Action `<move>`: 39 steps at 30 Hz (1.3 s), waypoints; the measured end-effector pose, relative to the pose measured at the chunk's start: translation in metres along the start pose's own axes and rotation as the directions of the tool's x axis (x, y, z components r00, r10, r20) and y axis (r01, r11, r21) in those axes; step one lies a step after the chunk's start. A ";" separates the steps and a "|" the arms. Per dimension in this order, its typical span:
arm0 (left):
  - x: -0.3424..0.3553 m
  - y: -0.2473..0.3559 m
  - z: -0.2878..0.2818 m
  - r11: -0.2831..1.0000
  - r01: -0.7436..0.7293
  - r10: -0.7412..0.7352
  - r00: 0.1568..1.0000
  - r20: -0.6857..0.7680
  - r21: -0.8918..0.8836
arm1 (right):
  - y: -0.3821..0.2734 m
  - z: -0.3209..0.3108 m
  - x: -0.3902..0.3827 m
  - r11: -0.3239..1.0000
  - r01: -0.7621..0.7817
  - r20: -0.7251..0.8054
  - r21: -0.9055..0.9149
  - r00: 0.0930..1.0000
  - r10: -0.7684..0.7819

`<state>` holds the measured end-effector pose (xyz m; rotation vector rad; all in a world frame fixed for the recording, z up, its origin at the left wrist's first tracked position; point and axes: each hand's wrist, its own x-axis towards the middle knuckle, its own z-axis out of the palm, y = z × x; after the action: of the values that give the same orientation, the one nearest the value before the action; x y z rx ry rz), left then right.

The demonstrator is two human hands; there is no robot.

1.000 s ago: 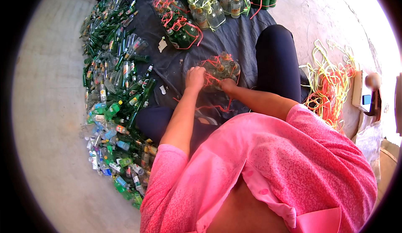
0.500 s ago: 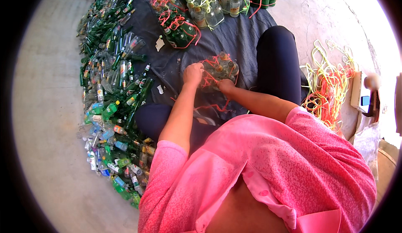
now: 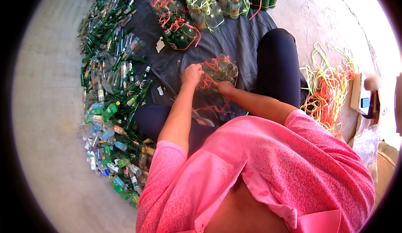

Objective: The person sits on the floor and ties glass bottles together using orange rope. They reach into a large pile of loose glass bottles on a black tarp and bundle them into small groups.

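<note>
Shifted slightly nearer you, your right hand (image 3: 226,89) joins your left hand (image 3: 192,74) at red-string-laced clear glass bottles (image 3: 228,70), grips unclear; tied green glass bottles (image 3: 180,38) sit finished beyond, loose mixed bottles (image 3: 123,70) unbundled.

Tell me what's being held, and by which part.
Left hand and right hand seem to hold red string around clear glass bottles, at the bundle's left edge and near side respectively; exact finger grips are unclear.

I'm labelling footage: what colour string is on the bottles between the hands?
Red-orange; the string shows best in the head view.
</note>
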<state>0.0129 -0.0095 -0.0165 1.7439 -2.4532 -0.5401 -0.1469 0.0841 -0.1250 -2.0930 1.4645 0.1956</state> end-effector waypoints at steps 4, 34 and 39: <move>-0.001 0.005 -0.003 1.000 0.000 0.000 1.000 0.004 -0.003 | 0.012 0.012 0.005 0.995 0.037 -0.018 0.098 0.999 -0.035; -0.078 0.080 0.047 0.722 0.669 -0.682 0.732 -0.015 -0.180 | 0.019 -0.019 -0.030 0.970 0.004 -0.142 -0.242 0.989 -0.040; -0.081 0.072 0.056 0.770 0.548 -0.615 0.773 -0.152 -0.326 | 0.031 -0.015 -0.031 0.959 0.084 -0.237 -0.270 0.960 -0.151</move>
<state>-0.0385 0.0993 -0.0347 2.2793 -1.5443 -0.6064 -0.1899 0.0945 -0.1110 -2.4871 1.5203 0.0737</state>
